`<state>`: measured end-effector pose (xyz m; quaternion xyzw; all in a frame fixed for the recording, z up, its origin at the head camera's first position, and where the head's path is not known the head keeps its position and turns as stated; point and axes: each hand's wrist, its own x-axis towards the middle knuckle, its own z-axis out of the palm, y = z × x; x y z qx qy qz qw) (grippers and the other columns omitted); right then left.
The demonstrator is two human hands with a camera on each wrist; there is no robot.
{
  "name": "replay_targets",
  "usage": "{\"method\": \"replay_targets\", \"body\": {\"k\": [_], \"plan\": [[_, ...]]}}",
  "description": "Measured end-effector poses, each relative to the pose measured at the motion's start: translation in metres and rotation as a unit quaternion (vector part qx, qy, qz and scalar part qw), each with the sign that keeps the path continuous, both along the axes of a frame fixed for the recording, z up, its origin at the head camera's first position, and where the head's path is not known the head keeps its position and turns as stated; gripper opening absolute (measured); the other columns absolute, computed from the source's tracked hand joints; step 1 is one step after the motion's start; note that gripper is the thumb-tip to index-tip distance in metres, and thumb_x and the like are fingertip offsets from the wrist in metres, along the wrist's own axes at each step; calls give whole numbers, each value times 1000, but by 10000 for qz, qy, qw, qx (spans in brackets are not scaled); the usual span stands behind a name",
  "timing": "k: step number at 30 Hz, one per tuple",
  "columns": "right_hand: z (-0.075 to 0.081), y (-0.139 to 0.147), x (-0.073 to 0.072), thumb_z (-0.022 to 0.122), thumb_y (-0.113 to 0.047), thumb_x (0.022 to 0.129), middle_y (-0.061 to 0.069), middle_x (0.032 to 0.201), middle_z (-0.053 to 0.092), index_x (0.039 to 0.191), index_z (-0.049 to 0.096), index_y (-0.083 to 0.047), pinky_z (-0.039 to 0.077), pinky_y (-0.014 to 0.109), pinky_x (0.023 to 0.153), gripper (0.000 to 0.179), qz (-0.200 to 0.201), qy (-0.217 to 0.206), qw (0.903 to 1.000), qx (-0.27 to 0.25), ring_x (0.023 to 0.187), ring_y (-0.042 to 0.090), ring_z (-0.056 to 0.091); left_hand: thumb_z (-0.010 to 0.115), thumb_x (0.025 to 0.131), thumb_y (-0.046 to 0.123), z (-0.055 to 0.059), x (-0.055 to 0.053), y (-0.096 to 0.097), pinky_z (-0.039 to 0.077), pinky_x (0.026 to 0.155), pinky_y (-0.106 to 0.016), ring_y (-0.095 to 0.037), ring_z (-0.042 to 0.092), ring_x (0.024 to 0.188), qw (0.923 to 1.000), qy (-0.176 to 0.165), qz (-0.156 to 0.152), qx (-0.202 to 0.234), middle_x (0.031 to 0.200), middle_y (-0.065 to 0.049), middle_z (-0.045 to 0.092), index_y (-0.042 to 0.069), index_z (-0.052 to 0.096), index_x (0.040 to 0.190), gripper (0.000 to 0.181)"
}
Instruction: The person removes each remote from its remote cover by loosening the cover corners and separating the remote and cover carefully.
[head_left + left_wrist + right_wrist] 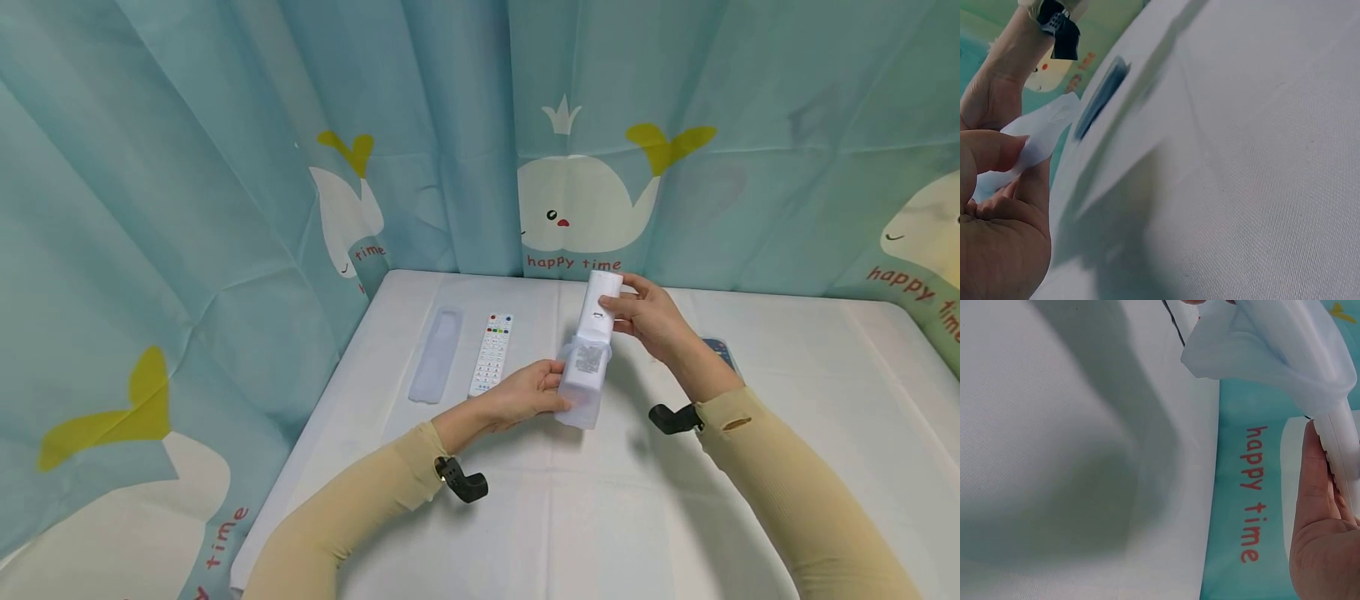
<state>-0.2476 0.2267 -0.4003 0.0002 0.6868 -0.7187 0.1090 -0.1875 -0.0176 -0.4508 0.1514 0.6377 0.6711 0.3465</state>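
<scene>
Above the table, a white remote control (pixel 595 315) is held back side up, its lower part inside a translucent silicone cover (pixel 579 404). My right hand (pixel 654 321) grips the bare upper end of the remote between thumb and fingers. Lower down, my left hand (pixel 525 393) pinches the cover from the left side. In the right wrist view the cover's loose mouth (pixel 1241 353) flares around the remote (pixel 1338 434). The left wrist view has my thumb pressed on the thin cover (pixel 1047 131).
Another white remote (pixel 491 354) lies buttons up on the white table (pixel 600 517), with a flat translucent cover (pixel 436 358) to its left. Partly hidden behind my right wrist is a dark blue flat object (pixel 720 350). A printed curtain (pixel 450 125) borders the table's back and left.
</scene>
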Motion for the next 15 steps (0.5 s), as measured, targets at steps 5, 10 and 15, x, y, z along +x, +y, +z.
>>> {"method": "replay_targets", "body": {"k": [5,10,15], "plan": [[0,1,0,64,-13,102,8,121,59,159,23,-2,58,25,79,71,-50,7,10000,-18,91,11,69,60,95,-13,-1,0,1,48,106,-42,-29,57,127,10000,10,-15,-3,144,-21,54,-6,34,147,59],[-1,-1,-1,66,-13,101,7,120,59,160,22,-3,58,25,79,73,-90,-62,9999,-82,89,11,70,63,95,-7,-2,-1,1,49,105,-42,-28,58,126,9992,37,180,-349,141,-18,57,-6,38,147,58],[-1,0,0,66,-10,100,2,110,64,157,26,-2,59,25,77,70,-198,-50,9996,-190,86,11,70,65,97,1,2,-3,1,53,98,-37,-25,62,119,9952,108,594,-766,132,-17,64,-8,47,143,50]]}}
